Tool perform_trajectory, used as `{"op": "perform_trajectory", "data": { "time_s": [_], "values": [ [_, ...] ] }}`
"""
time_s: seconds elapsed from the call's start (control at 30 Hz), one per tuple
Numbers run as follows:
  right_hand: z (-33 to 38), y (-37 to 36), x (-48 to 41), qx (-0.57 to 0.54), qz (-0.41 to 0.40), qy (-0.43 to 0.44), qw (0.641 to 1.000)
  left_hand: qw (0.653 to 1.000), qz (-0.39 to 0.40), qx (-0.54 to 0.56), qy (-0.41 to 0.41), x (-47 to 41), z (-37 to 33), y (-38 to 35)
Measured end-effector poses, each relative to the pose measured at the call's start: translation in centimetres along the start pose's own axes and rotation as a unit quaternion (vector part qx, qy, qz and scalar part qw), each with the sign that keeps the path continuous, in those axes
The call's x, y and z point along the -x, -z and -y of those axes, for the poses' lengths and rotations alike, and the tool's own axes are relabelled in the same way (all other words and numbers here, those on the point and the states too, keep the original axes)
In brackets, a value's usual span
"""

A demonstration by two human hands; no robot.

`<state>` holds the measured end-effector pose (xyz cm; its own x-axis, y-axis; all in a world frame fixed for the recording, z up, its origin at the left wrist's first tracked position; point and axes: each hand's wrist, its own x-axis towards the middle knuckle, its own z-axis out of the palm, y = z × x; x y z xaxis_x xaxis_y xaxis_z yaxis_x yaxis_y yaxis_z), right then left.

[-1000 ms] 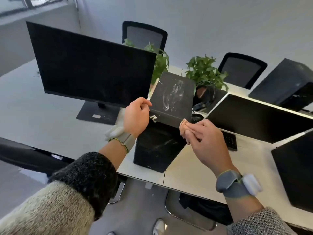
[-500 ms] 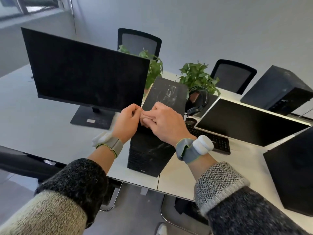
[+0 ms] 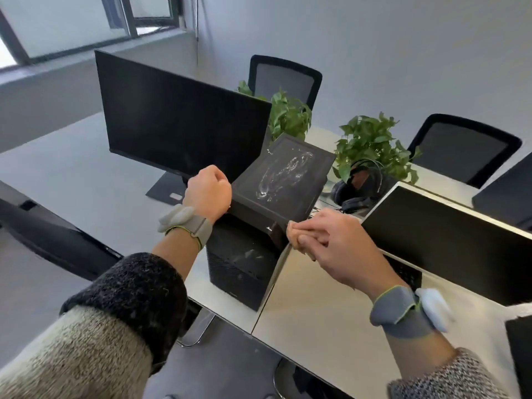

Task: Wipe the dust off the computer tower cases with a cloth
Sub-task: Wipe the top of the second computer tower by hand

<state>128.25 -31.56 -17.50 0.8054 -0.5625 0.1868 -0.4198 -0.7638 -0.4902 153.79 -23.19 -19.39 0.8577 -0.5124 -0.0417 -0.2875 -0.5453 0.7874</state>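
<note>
Your pale grey desk top (image 3: 72,174) fills the middle of the frame, with the big black flat monitor (image 3: 178,122) standing on it at upper left. The black computer tower case (image 3: 288,174) stands upright at centre, just right of that monitor, near the desk's front edge; its top panel shows whitish smeared dust streaks (the mesh front below has fainter ones). A second black monitor (image 3: 449,246) slants across the right side, touching nothing of the tower. Behind the tower, at upper centre, sits a leafy green potted plant (image 3: 371,142), and black headphones (image 3: 354,197) lie just below it. Your left hand (image 3: 208,191) is clenched in a fist against the tower's top left edge, with nothing showing in it. Your right hand (image 3: 339,249) has its fingers curled tight around the small peach-coloured cloth (image 3: 293,230), which is bunched up and pressed to the tower's top near right corner.
</note>
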Motion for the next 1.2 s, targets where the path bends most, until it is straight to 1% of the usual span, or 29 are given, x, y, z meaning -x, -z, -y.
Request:
{"op": "perform_trajectory", "data": {
  "time_s": [0.1, 0.17, 0.23, 0.3, 0.4, 0.5, 0.67, 0.83, 0.93, 1.1, 1.17, 1.2],
  "values": [
    [-1.9, 1.6, -1.9, -0.011, 0.004, 0.026, 1.000, 0.999, -0.026, -0.009, 0.025, -0.8, -0.2, 0.7],
    [-1.8, 1.2, -4.1, -0.003, 0.055, 0.063, 0.997, 0.999, -0.025, -0.002, 0.047, -1.0, -0.6, 0.5],
    [-0.9, -0.1, -6.0, 0.038, 0.118, 0.102, 0.987, 0.998, -0.024, 0.006, 0.065, -1.1, -0.6, -0.2],
    [0.0, -1.2, -7.4, 0.083, 0.155, 0.124, 0.977, 0.996, -0.039, 0.021, 0.078, -0.9, -0.4, -0.8],
    [1.2, -1.8, -9.9, 0.126, 0.168, 0.160, 0.965, 0.996, -0.046, 0.023, 0.079, -1.1, -0.2, -0.8],
    [2.7, -2.5, -12.2, 0.124, 0.192, 0.180, 0.957, 0.996, -0.031, 0.022, 0.075, -1.1, -0.1, -0.8],
    [4.7, -4.5, -16.0, 0.116, 0.202, 0.159, 0.959, 0.997, -0.013, 0.017, 0.071, -1.4, -0.1, -0.6],
    [5.2, -4.9, -16.7, 0.123, 0.203, 0.151, 0.960, 0.997, 0.007, 0.021, 0.072, -1.4, -0.3, -0.5],
    [4.3, -3.8, -15.3, 0.122, 0.221, 0.139, 0.958, 0.996, 0.007, 0.031, 0.080, -1.4, -0.3, 0.2],
    [0.4, 0.2, -9.9, 0.154, 0.256, 0.065, 0.952, 0.996, 0.024, 0.016, 0.087, -1.0, -0.5, -0.4],
    [0.3, 0.3, -9.4, 0.175, 0.251, 0.058, 0.950, 0.996, 0.028, -0.005, 0.079, -1.1, -0.6, -0.4],
    [0.6, 0.0, -9.4, 0.184, 0.235, 0.059, 0.953, 0.997, 0.028, -0.017, 0.076, -1.1, -0.8, -0.4]
  ]
}}
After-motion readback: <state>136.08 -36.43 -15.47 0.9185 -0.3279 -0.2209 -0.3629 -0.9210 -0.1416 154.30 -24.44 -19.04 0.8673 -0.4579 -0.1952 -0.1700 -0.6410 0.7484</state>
